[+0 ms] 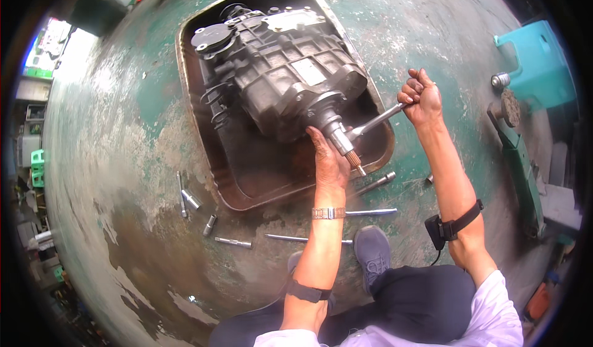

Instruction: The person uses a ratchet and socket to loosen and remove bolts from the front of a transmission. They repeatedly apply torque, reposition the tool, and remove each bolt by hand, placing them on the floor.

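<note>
A large grey metal gearbox (278, 69) lies in a dark, rust-rimmed tray (225, 204). Its splined shaft (336, 138) points toward me, down and to the right. My left hand (332, 165) wraps the shaft from below, thumb up along its left side near the housing; most of its fingers are hidden behind the shaft. In a closed fist, my right hand (421, 97) grips the end of a long metal wrench (378, 121). The wrench slopes down to the left, its head beside the shaft and close to my left fingers; what the head sits on cannot be made out.
Several sockets and extension bars, among them a short socket (210, 225) and a long thin rod (290, 238), lie on the worn green floor before the tray. At right stand a turquoise plastic stool (537, 63) and a green floor jack (522, 168). My shoe (373, 254) is near the tools.
</note>
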The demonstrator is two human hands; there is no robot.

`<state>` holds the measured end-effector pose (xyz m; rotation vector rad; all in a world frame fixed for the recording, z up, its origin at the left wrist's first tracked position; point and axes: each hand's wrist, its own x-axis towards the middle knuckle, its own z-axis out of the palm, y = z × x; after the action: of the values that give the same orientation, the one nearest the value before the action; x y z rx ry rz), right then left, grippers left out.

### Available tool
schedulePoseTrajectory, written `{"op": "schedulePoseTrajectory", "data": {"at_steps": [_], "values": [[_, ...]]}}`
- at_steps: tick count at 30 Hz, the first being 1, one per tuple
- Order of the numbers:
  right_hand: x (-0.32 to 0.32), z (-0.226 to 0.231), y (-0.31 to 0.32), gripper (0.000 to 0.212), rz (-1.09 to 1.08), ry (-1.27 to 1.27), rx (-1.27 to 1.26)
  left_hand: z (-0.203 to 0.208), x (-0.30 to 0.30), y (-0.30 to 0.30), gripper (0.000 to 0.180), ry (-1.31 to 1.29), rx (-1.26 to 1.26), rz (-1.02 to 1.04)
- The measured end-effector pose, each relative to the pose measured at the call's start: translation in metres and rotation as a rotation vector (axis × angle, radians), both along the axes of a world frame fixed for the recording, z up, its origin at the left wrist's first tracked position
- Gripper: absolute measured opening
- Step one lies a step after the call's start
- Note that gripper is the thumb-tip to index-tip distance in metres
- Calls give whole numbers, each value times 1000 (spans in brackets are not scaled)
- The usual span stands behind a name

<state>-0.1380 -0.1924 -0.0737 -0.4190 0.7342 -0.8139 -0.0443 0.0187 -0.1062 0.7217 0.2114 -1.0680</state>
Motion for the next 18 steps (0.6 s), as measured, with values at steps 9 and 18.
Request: {"op": "schedulePoseTrajectory", "data": {"at_steps": [9,18], "values": [[16,-13,-16,32,-21,233,159,-8,-14,-4,74,1,-9,83],[18,9,11,40,132,82,-34,-4,-9,11,36,37,-22,196]]}}
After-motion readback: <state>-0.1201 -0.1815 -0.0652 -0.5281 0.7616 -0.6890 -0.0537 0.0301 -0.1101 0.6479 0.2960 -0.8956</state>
